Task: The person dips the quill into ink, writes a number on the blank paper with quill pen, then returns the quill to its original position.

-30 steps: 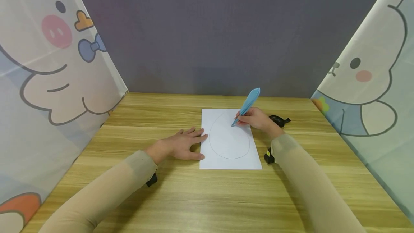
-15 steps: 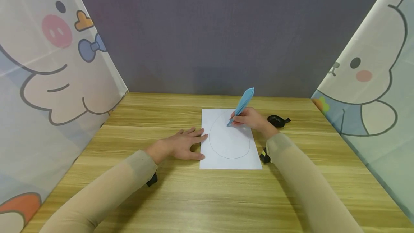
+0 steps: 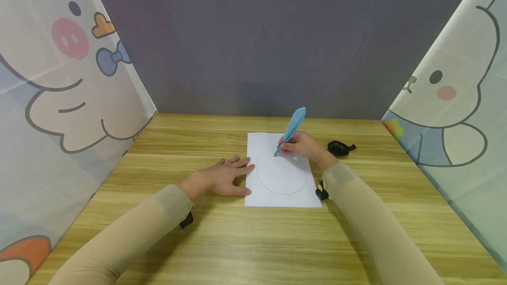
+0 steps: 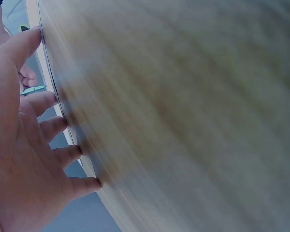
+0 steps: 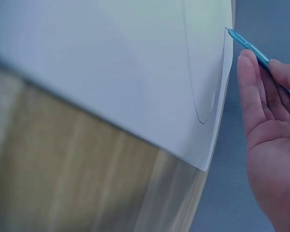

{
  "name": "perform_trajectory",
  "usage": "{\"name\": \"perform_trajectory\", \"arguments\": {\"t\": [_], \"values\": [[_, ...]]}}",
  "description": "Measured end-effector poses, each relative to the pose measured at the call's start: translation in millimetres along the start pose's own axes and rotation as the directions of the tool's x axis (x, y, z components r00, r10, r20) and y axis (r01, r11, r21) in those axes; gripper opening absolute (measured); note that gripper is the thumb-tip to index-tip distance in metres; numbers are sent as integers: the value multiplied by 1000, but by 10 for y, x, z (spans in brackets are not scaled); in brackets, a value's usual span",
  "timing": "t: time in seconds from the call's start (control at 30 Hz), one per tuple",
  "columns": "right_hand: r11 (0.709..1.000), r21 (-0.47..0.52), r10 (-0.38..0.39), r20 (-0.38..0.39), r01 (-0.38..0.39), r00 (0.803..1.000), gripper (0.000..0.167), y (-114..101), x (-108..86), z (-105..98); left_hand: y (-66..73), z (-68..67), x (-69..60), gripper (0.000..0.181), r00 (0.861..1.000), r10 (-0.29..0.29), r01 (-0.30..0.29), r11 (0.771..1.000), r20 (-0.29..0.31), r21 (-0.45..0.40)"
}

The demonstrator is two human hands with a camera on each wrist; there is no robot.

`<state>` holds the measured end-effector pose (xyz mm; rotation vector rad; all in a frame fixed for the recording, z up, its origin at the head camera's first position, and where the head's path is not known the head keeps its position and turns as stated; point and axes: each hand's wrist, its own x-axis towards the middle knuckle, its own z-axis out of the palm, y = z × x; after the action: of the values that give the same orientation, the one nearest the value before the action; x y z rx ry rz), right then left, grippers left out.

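A sheet of white paper (image 3: 282,200) lies on the wooden table, with a thin egg-shaped outline drawn on it. My right hand (image 3: 303,145) pinches a blue feather-shaped pen (image 3: 294,123), tilted, its tip at the paper inside the outline's upper part. In the right wrist view, the slim blue barrel of the pen (image 5: 253,50) lies between thumb and fingers, and a drawn line curves beneath it. My left hand (image 3: 225,177) rests spread at the paper's left side, its thumb and some fingertips on the sheet. In the left wrist view the left hand (image 4: 34,140) shows its fingers apart.
A small black object with a short strap (image 3: 338,147) lies right of the paper, beyond my right forearm. Black wrist-worn pieces show beside both sleeves. A dark grey panel (image 3: 253,47) stands at the table's back edge, with cartoon-printed cloths on both sides.
My right hand and the pen have moved left across the upper part of the paper. The left hand and the sheet stay where they were.
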<state>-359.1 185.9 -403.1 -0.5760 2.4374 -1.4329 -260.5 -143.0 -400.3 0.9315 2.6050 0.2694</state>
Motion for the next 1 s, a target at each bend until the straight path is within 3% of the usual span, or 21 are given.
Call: {"name": "perform_trajectory", "arguments": {"t": [0.37,1.0], "values": [[998,-14,-59,42,60,997,23,-66,27,90,2,-3,15,89,1000,-4,4,1000,2,6],[996,-31,-78,81,80,994,22,-149,37,190,1,-3,18,89,1000,-6,6,1000,6,7]]}}
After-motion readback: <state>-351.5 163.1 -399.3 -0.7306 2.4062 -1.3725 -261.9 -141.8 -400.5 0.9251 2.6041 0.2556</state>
